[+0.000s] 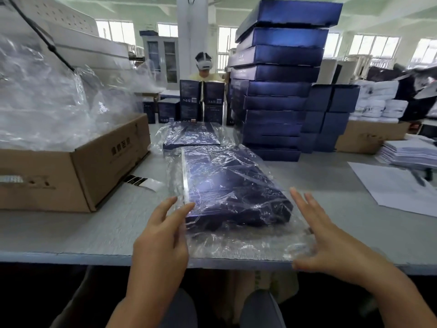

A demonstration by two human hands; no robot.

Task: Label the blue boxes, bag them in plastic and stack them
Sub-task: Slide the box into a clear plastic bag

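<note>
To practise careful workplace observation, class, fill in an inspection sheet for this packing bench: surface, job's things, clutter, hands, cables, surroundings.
Surface: grey table, level, no spills seen.
Job's things: flat blue box in a clear plastic bag between the hands; second bagged blue box behind it; tall stack of blue boxes at right.
Clutter: brown cardboard carton of clear plastic at left; black-and-white strip beside it; white paper sheet at right.
Hands: left hand and right hand open, flanking the bag, gripping nothing.
Cables: black cable upper left, above the carton.
Surroundings: person wearing a white headset opposite; windows behind.
</note>
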